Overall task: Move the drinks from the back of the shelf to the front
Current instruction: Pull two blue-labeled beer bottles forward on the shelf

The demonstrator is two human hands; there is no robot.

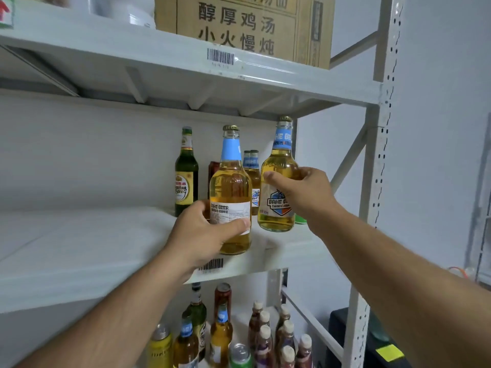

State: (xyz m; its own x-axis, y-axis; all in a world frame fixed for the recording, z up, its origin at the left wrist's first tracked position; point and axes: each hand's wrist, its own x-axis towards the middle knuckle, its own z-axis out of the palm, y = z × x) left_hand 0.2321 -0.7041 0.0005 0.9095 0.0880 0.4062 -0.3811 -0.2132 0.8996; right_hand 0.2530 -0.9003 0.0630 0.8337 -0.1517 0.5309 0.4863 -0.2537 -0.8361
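Note:
My left hand (204, 232) grips a clear bottle of golden beer (230, 181) with a blue neck label, standing near the front edge of the white middle shelf (93, 251). My right hand (303, 192) holds a second bottle of the same beer (276, 166), which appears slightly raised and tilted just to the right of the first. Behind them, at the back of the shelf, stand two more blue-labelled bottles (252, 168), a dark red can (213, 171) and a green beer bottle (186, 173). A green can (300, 219) peeks out behind my right wrist.
A cardboard box (244, 25) sits on the upper shelf. The lower shelf holds several bottles (265, 335) and cans (240, 354). A white perforated upright (377, 166) bounds the shelf on the right. The left part of the middle shelf is bare.

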